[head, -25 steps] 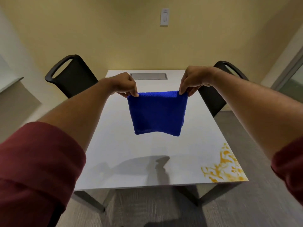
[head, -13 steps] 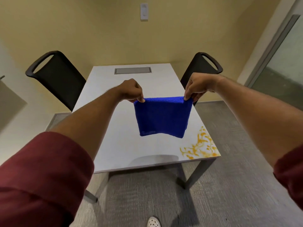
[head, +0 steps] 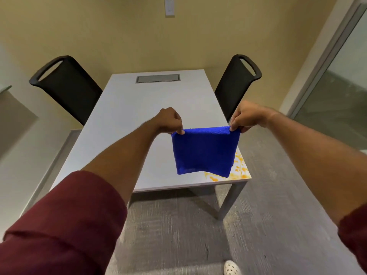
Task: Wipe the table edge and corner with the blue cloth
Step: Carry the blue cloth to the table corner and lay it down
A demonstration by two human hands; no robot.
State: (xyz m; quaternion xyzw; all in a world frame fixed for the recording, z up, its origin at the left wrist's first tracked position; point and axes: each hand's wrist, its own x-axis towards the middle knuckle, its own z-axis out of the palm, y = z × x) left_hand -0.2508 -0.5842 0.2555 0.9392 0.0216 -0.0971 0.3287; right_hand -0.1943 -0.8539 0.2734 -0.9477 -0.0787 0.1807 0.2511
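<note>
A folded blue cloth (head: 204,151) hangs in the air above the near right part of the white table (head: 139,120). My left hand (head: 169,121) pinches its top left corner and my right hand (head: 245,117) pinches its top right corner, stretching the top edge flat. Yellow-orange stains (head: 239,167) mark the table's near right corner and right edge; the cloth hides part of them.
Two black chairs stand at the table, one on the left (head: 65,84) and one on the right (head: 236,84). A grey hatch (head: 157,78) is set in the far end. A glass door (head: 337,92) is at the right. My white shoe (head: 231,267) shows on the grey floor.
The view has drawn back and the table now appears farther away. Both hands carried the cloth to the right, so it now hangs over the stained corner.
</note>
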